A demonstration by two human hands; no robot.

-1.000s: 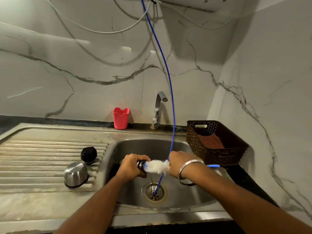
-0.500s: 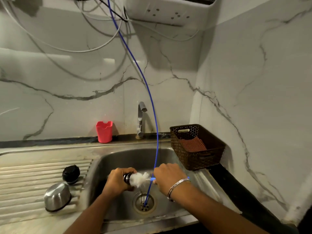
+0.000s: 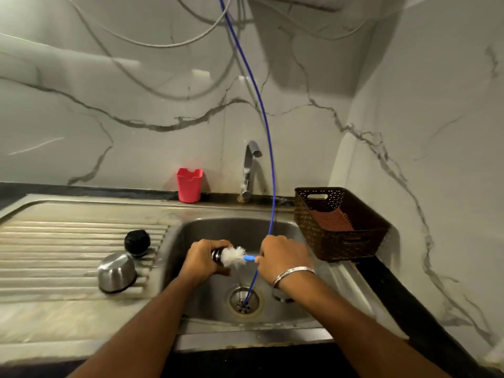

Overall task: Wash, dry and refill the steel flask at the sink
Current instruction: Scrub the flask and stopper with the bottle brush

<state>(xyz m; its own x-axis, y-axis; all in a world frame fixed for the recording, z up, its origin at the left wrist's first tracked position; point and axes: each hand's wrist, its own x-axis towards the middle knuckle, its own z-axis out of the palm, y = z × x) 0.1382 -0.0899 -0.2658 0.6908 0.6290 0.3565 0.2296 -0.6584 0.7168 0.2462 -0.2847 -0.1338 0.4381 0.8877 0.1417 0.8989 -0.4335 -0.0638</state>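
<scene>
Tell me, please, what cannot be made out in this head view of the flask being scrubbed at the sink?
- Steel flask: body hidden by the left hand; only the neck shows.
- Bottle brush: handle hidden in the right hand.
- Blue hose: its top is cut off by the frame's upper edge.
- Tap: any water flow is too faint to tell.
- Basket: its reddish contents are unclear.

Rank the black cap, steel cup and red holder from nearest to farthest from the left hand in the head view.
From the left hand:
1. Black cap, on the drainboard to its left.
2. Steel cup, farther left, upside down.
3. Red holder, against the back wall.
</scene>
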